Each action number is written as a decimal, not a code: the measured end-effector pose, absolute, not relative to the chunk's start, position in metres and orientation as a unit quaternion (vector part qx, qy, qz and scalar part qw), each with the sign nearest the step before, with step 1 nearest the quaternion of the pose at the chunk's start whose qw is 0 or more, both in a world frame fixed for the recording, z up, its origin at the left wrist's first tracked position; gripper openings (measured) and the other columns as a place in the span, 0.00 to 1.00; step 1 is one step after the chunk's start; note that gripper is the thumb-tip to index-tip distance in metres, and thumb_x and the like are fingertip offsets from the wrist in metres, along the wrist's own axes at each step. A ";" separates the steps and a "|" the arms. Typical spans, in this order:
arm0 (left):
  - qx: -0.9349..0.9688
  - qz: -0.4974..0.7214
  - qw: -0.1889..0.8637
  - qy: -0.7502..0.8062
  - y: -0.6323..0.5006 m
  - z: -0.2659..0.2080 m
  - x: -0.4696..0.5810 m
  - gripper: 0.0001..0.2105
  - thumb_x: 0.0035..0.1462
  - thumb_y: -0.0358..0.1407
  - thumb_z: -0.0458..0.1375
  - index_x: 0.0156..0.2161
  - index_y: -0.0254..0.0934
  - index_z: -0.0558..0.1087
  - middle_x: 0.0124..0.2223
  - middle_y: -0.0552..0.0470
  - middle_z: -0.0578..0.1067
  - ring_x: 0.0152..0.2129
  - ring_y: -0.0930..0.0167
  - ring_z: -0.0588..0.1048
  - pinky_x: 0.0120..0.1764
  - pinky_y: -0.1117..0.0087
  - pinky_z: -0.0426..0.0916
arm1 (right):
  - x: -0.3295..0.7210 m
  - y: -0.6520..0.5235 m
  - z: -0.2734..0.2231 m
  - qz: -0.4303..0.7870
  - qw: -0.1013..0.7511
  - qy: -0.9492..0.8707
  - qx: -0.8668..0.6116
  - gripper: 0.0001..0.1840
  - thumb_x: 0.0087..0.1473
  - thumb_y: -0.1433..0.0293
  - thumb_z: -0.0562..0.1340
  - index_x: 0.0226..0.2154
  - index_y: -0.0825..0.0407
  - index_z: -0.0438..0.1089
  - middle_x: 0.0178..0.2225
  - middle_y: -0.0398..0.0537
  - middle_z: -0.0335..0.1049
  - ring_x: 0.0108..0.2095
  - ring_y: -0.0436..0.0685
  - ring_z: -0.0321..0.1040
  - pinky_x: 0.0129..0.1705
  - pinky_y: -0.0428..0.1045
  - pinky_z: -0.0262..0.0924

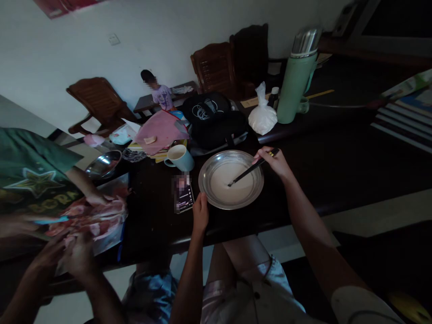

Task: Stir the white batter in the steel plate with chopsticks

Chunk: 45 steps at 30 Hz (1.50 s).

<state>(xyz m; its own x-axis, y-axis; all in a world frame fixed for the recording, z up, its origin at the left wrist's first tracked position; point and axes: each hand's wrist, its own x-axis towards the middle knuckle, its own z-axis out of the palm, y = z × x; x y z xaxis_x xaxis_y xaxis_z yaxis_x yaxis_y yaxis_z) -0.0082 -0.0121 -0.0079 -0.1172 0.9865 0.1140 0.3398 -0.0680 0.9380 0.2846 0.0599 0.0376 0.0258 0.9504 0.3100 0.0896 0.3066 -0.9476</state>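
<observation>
A shallow metal bowl (205, 174) of milky off-white liquid (232, 191) stands on the dark table in front of me. My left hand (201, 212) grips its near left rim, thumb toward the edge. Black chopsticks (248, 170) are held in my right hand (272, 160) above the right rim. Their tips dip into the liquid near the middle of the bowl, at a slant. Left of the bowl lies a phone (185, 198) with its screen lit, and behind that stands a light blue mug (185, 160).
A tied bag of white powder (262, 119) and green thermos (297, 87) stand behind the bowl, beside a black backpack (214, 119). At left, other people's hands (79, 256) work on raw meat (108, 218) with a blue-handled tool (52, 220). Books (403, 123) are stacked at right.
</observation>
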 end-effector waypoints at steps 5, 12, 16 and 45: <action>0.566 0.465 0.347 0.585 -0.013 -0.005 -0.007 0.22 0.58 0.53 0.47 0.31 0.35 0.70 0.30 0.52 0.72 0.31 0.71 0.69 0.37 0.72 0.64 | 0.278 0.059 0.037 0.408 0.524 -0.614 -0.427 0.20 0.52 0.51 0.61 0.28 0.49 0.75 0.26 0.46 0.78 0.32 0.57 0.75 0.40 0.52 0.66; 0.565 0.466 0.349 0.584 -0.014 -0.006 -0.007 0.23 0.58 0.54 0.47 0.29 0.35 0.69 0.28 0.52 0.71 0.30 0.71 0.68 0.36 0.72 0.64 | 0.285 0.061 0.038 0.359 0.573 -0.574 -0.461 0.20 0.51 0.50 0.61 0.25 0.50 0.73 0.24 0.46 0.77 0.29 0.57 0.74 0.38 0.52 0.66; 0.569 0.464 0.348 0.582 -0.013 -0.007 -0.008 0.23 0.59 0.54 0.46 0.30 0.35 0.69 0.28 0.53 0.70 0.29 0.72 0.68 0.35 0.73 0.64 | 0.283 0.059 0.035 0.398 0.537 -0.604 -0.435 0.19 0.53 0.52 0.60 0.26 0.50 0.74 0.24 0.46 0.77 0.30 0.56 0.75 0.37 0.50 0.66; 0.568 0.465 0.345 0.584 -0.013 -0.008 -0.009 0.24 0.57 0.55 0.47 0.28 0.35 0.68 0.27 0.53 0.69 0.28 0.72 0.66 0.34 0.73 0.62 | 0.280 0.059 0.035 0.403 0.517 -0.631 -0.415 0.19 0.53 0.51 0.61 0.29 0.49 0.75 0.28 0.46 0.78 0.33 0.57 0.75 0.41 0.52 0.66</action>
